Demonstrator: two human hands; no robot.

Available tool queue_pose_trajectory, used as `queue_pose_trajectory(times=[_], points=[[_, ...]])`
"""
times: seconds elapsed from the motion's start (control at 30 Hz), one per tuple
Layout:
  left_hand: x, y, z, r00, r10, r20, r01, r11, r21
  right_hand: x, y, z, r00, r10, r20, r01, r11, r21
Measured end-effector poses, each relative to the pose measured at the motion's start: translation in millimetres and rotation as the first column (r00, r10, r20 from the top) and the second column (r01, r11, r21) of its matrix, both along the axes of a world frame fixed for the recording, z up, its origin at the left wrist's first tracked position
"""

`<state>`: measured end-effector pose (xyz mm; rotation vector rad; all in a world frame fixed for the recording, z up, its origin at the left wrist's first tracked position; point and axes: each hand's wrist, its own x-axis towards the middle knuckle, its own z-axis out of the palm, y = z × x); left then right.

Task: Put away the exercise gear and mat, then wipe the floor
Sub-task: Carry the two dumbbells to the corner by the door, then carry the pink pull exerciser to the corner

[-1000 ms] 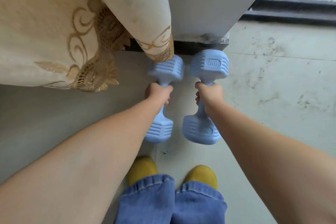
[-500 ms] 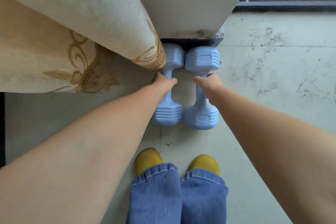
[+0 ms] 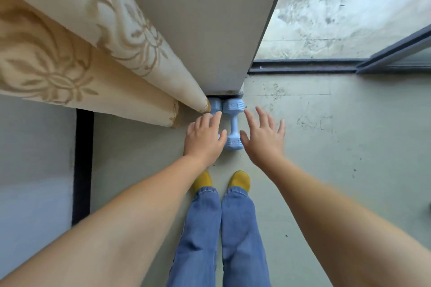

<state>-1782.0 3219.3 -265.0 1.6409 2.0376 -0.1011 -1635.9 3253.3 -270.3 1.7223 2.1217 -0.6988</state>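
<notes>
Two light blue dumbbells lie side by side on the floor against the foot of a white wall pillar. The right dumbbell [image 3: 234,124] shows in full between my hands. Only the far head of the left dumbbell [image 3: 215,104] shows, the rest hidden under my left hand [image 3: 204,138]. That hand hovers above it with fingers spread, holding nothing. My right hand [image 3: 263,137] is open just right of the right dumbbell, fingers apart, empty.
A cream curtain with gold pattern [image 3: 98,53] hangs at the left, its hem by the dumbbells. The white pillar [image 3: 210,30] rises ahead. A dark sliding-door track [image 3: 303,67] runs to the right. My yellow shoes [image 3: 239,180] stand on the pale tiled floor [image 3: 326,147].
Both hands have let go of the dumbbells, which now lie on the floor by the pillar. The hands have opened and lifted back, and the view has pulled higher.
</notes>
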Motion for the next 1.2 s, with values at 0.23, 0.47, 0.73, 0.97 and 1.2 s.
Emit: queue_pose_trajectory(times=[0.23,0.47,0.73,0.97,1.2], points=[[-20,-20,150,0.998,0.022,-0.060,-0.015,0.994,0.110,-8,-22,153,0.996,0.085,-0.023,-0.082,0.992,0.100],[-50,-69,208,0.988,0.096,-0.124,-0.073,0.981,0.177,-39,-45,207,0.971,0.239,-0.023,-0.232,0.959,0.160],[-40,-102,236,0.856,0.476,-0.200,-0.437,0.874,0.212,-52,-27,232,0.773,0.633,-0.040,-0.612,0.761,0.213],[42,-170,257,0.631,0.754,-0.181,-0.713,0.656,0.248,-36,-41,260,0.441,0.897,0.035,-0.870,0.417,0.262],[119,-346,290,0.140,0.955,-0.263,-0.931,0.217,0.293,-55,-185,296,-0.077,0.997,0.024,-0.943,-0.080,0.323]])
